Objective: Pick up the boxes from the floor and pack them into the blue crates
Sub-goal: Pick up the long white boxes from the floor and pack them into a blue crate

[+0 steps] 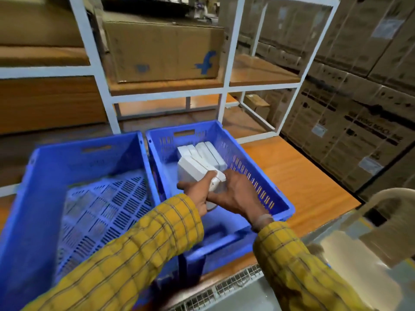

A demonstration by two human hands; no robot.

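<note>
White boxes (203, 161): stood on edge in a row, centre of frame, inside right crate.
Right crate (251, 173): blue, beside left crate (45, 187), both on wooden platform (298, 176).
Left hand (198, 194): clasped around nearest box's end.
Right hand (235, 194): fingers curled against same box.
Cardboard carton (161, 50): upper centre, on white shelving (231, 63).
</note>
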